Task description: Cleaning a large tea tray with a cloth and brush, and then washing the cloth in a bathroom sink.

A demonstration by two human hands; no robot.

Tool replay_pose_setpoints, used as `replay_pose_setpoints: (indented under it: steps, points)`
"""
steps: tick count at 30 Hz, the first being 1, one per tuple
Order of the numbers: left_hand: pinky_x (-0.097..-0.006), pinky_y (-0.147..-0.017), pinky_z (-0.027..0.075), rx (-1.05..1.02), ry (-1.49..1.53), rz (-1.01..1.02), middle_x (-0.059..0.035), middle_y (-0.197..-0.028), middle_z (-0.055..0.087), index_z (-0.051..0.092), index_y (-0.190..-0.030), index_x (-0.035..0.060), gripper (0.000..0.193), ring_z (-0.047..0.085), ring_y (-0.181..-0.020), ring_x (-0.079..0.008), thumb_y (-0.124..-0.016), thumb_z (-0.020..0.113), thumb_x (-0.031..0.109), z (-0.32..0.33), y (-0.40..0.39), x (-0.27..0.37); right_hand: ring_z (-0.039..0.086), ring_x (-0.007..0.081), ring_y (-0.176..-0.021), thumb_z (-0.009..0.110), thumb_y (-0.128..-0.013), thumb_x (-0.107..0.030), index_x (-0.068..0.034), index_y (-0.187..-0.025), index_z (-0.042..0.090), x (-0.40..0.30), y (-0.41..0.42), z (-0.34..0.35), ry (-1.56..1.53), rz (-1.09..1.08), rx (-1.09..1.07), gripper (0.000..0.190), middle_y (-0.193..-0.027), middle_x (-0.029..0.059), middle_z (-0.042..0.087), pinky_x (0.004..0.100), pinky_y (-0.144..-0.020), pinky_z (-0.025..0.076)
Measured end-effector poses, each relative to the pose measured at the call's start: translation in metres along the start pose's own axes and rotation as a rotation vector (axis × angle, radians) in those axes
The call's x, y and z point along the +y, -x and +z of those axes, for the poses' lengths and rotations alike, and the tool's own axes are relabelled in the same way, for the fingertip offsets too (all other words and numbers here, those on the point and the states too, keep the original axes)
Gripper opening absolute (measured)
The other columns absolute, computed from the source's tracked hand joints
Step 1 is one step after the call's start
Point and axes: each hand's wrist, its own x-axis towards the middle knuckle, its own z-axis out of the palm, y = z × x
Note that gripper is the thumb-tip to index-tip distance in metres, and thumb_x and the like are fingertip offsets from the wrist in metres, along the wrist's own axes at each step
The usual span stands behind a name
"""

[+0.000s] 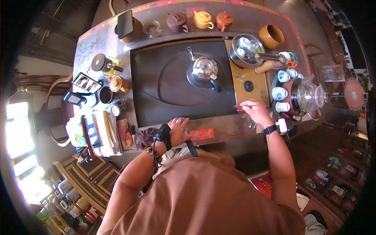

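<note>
My right hand (256, 112) pinches a slim red brush-like tool (238, 107) over the front right corner of the dark tea tray (152, 111). Its exact kind is too small to tell. Palm down, my left hand (178, 132) rests on the table's front edge, holding nothing, fingertips near the tray's rim. A red paper strip (202, 134) with gold writing lies just right of that hand. On the tray stands a shiny metal kettle (205, 69), its spout towards the far side. A tan panel (258, 94) with a round black control adjoins the tray on the right.
A lidded steel pot (246, 50) with cups inside sits at the back right. Small cups (279, 93) flank a glass pot (308, 95). Teapots (202, 20) line the far edge. At left are a glass jug (105, 64), a phone (87, 82) and stacked books (102, 132).
</note>
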Motion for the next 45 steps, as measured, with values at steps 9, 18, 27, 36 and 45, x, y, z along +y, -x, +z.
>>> replay_pose_setpoints:
  steps: [9, 18, 27, 36, 45]
  points:
    - [-0.0464, -0.099, 0.048, -0.014, -0.006, -0.009, -0.019, -0.123, 0.062, 0.052, -0.133, 0.0021, 0.067, 0.058, -0.118, -0.0361, -0.083, 0.072, 0.042, -0.005, -0.005, 0.007, 0.067, 0.028, -0.085, 0.065, -0.086, -0.011, -0.004, -0.096, 0.073, 0.008, -0.035, 0.003, 0.126, -0.188, -0.25, 0.015, -0.09, 0.0122, 0.07, 0.0368, -0.077, 0.052]
    - [-0.0494, -0.105, 0.044, 0.115, -0.171, -0.158, -0.0209, -0.13, 0.058, 0.054, -0.129, 0.0016, 0.063, 0.051, -0.127, -0.0406, -0.082, 0.075, 0.037, -0.001, 0.037, -0.009, 0.068, 0.0251, -0.086, 0.067, -0.086, -0.011, -0.006, -0.094, 0.075, -0.015, -0.054, 0.073, -0.058, -0.214, -0.35, 0.013, -0.091, 0.0104, 0.07, 0.0354, -0.078, 0.054]
    - [-0.0487, -0.105, 0.045, 0.355, 0.152, -0.063, -0.0221, -0.127, 0.056, 0.056, -0.125, -0.0021, 0.054, 0.052, -0.124, -0.0431, -0.08, 0.078, 0.019, -0.001, 0.117, -0.005, 0.067, 0.029, -0.083, 0.067, -0.089, -0.017, -0.004, -0.096, 0.074, -0.099, -0.075, 0.184, -0.207, -0.486, -0.272, 0.017, -0.091, 0.0128, 0.071, 0.0379, -0.076, 0.053]
    - [-0.0447, -0.092, 0.053, 0.346, 0.391, -0.147, -0.0196, -0.119, 0.063, 0.061, -0.119, 0.0001, 0.042, 0.062, -0.108, -0.0379, -0.084, 0.076, 0.018, 0.003, 0.168, -0.013, 0.071, 0.0235, -0.085, 0.066, -0.091, -0.016, -0.005, -0.099, 0.074, -0.071, -0.069, 0.163, -0.177, -0.198, -0.408, 0.017, -0.093, 0.0131, 0.074, 0.0345, -0.077, 0.054]
    - [-0.0441, -0.09, 0.053, 0.366, 0.469, -0.235, -0.0194, -0.113, 0.065, 0.063, -0.114, 0.0002, 0.034, 0.064, -0.103, -0.0383, -0.086, 0.073, 0.017, 0.002, 0.203, -0.041, 0.071, 0.0265, -0.087, 0.067, -0.088, -0.016, -0.002, -0.092, 0.073, -0.155, -0.118, 0.186, -0.126, -0.337, -0.298, 0.015, -0.095, 0.0132, 0.073, 0.0345, -0.079, 0.054]
